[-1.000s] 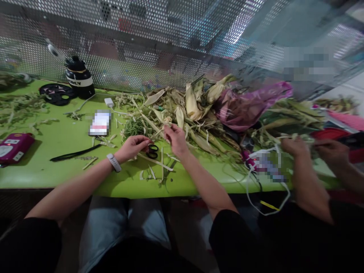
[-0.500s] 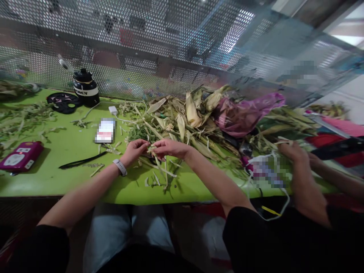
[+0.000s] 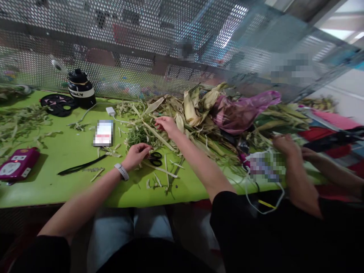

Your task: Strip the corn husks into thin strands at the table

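My left hand (image 3: 137, 155), with a pale watch band on its wrist, is low over the green table. Its thumb and fingers are pinched together; anything between them is too small to make out. Just right of those fingertips lie scissors with black handles (image 3: 156, 159). Farther back, my right hand (image 3: 167, 126) reaches into the strips of corn husk (image 3: 159, 133), its fingers bent close together. What its fingertips grip is hidden among the husks. A tangle of thin green strands (image 3: 139, 137) lies between my two hands.
Behind are a heap of dry corn husks (image 3: 193, 110) and a pink plastic bag (image 3: 241, 110). At left stand a phone (image 3: 103, 132), a black bottle (image 3: 82, 91), a purple power socket (image 3: 19, 163) and a black strap (image 3: 81, 165). A co-worker's hands (image 3: 287, 146) work at right.
My hands have come apart from around a small pale green piece. The right hand has gone up and back to the husks, uncovering the scissors' handles; the left stays low.
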Motion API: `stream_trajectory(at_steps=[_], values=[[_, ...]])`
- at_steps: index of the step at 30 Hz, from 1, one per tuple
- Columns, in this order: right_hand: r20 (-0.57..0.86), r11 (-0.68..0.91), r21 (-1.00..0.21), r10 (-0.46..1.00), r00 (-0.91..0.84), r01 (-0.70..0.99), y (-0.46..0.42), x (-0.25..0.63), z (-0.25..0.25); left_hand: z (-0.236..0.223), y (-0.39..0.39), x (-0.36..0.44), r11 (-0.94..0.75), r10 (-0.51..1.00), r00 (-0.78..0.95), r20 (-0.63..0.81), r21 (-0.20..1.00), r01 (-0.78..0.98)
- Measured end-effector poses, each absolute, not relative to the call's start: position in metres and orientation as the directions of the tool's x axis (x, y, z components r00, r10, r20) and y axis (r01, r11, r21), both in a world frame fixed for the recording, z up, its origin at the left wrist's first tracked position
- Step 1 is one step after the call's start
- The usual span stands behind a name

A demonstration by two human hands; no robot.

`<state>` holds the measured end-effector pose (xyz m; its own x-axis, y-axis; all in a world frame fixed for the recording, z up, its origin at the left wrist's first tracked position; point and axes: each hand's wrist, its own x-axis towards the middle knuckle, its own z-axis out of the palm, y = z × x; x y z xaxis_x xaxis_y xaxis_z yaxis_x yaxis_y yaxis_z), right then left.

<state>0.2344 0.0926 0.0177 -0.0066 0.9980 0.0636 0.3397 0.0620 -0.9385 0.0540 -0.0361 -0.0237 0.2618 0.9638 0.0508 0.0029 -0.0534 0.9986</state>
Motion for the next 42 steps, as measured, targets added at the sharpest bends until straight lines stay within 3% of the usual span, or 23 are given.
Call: stream_trajectory(at_steps=[4, 7, 9, 12, 14, 19, 25, 27, 32, 36, 42], values=[[0.140, 0.149, -0.816, 0.988, -0.060, 0.558, 0.084, 0.261, 0.001, -0.022, -0.036, 0.054, -0.058, 0.960, 0.274, 0.049, 0.998, 0.024], [0.126, 0.276, -0.545, 0.961, -0.248, 0.792, 0.081, 0.273, 0.000, -0.020, -0.036, 0.054, -0.067, 0.958, 0.282, 0.049, 0.996, 0.053], [0.057, 0.342, -0.415, 0.935, -0.351, 0.843, 0.078, 0.276, 0.001, -0.019, -0.035, 0.053, -0.068, 0.957, 0.285, 0.048, 0.996, 0.060], [0.076, 0.365, -0.362, 0.929, -0.363, 0.858, 0.070, 0.279, 0.005, -0.020, -0.034, 0.053, -0.073, 0.957, 0.285, 0.054, 0.996, 0.058], [0.170, 0.350, -0.423, 0.937, -0.307, 0.836, 0.064, 0.281, 0.009, -0.020, -0.033, 0.053, -0.076, 0.956, 0.287, 0.055, 0.995, 0.061], [0.345, 0.339, -0.707, 0.931, -0.117, 0.620, 0.053, 0.285, 0.013, -0.021, -0.031, 0.052, -0.085, 0.957, 0.284, 0.054, 0.992, 0.098], [0.286, 0.302, -0.877, 0.953, -0.101, 0.374, 0.046, 0.279, 0.008, -0.020, -0.032, 0.052, -0.085, 0.966, 0.254, 0.058, 0.991, 0.098], [0.315, 0.326, -0.879, 0.945, -0.091, 0.348, 0.038, 0.271, 0.011, -0.019, -0.033, 0.053, -0.104, 0.970, 0.226, 0.087, 0.992, 0.067], [0.497, 0.533, -0.747, 0.845, -0.198, 0.397, 0.003, 0.242, 0.021, -0.013, -0.038, 0.055, -0.200, 0.962, 0.196, 0.188, 0.979, 0.042], [0.442, 0.507, -0.779, 0.861, -0.251, 0.369, -0.012, 0.228, 0.015, -0.012, -0.038, 0.056, -0.238, 0.955, 0.186, 0.230, 0.971, 0.021], [0.311, 0.356, -0.909, 0.926, -0.213, 0.217, -0.008, 0.233, 0.003, -0.014, -0.035, 0.055, -0.181, 0.978, 0.107, 0.181, 0.983, -0.007]])
